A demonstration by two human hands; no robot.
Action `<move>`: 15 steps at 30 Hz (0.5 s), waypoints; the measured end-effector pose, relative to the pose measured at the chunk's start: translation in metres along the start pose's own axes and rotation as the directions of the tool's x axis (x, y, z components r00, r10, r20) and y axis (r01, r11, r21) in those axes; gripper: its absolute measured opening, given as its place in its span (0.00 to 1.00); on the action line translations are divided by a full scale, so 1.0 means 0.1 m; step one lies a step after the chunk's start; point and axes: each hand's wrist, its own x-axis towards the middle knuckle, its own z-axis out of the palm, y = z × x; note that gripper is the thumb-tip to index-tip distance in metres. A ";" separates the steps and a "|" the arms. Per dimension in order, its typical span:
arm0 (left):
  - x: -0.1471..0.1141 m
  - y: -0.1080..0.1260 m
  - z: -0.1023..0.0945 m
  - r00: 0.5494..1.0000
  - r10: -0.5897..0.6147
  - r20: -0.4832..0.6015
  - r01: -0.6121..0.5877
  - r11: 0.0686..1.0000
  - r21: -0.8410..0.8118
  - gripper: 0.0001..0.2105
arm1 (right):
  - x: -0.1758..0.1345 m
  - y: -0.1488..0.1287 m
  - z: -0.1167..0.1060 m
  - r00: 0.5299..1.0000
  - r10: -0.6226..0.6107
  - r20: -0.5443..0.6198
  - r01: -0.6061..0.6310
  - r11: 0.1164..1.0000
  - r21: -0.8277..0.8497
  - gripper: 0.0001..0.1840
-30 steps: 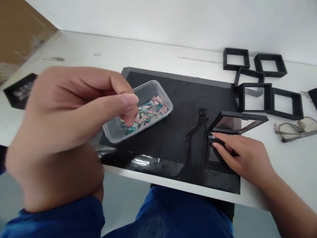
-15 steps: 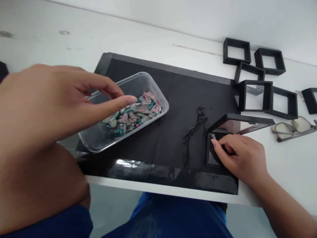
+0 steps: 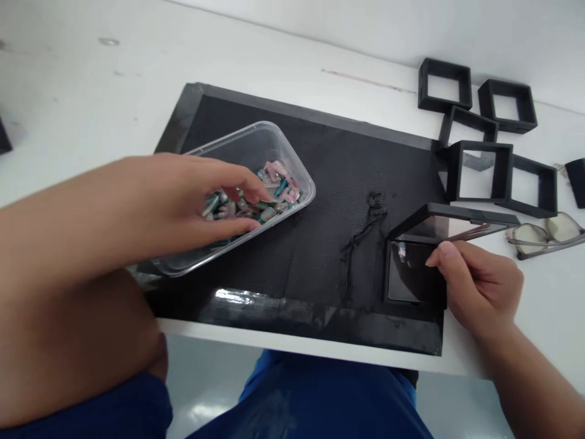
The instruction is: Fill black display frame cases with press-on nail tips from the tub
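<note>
My left hand (image 3: 192, 201) reaches into a clear plastic tub (image 3: 306, 177), its thumb and fingers apart. Under the fingertips lie small pink, teal and clear stones (image 3: 286, 186), partly hidden by the hand. My right hand (image 3: 484, 280) is closed, fingers curled, at the right side of an open black frame case (image 3: 417, 299) with its hinged lid (image 3: 475, 214) tilted up. Whether those fingers hold anything is hidden. One small shiny stone (image 3: 401, 252) rests at the upper left of the case's clear film.
Tub and case stand on a black taped mat (image 3: 320, 256) with a wrinkled patch. Several empty black frames (image 3: 479, 174) sit at the back right, near a pair of glasses (image 3: 543, 238). The white table's (image 3: 274, 335) front edge runs before my lap.
My left hand has lowered and moved right into the tub, over the stones. My right hand has left the small stone on the film and shifted right to the case's side.
</note>
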 end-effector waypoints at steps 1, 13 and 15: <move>0.00 0.05 -0.01 0.998 -0.023 0.058 0.021 0.999 0.049 0.11 | 0.00 0.00 0.00 1.000 -0.011 -0.001 0.011 1.000 -0.013 0.21; 0.08 0.28 0.27 0.956 0.260 0.135 -0.271 0.960 0.065 0.16 | -0.10 0.06 -0.09 0.990 -0.133 0.045 0.137 0.987 -0.082 0.09; 0.03 0.33 0.31 0.946 0.299 0.124 -0.304 0.952 0.025 0.15 | -0.12 0.08 -0.11 0.992 -0.113 0.056 0.118 0.989 -0.090 0.08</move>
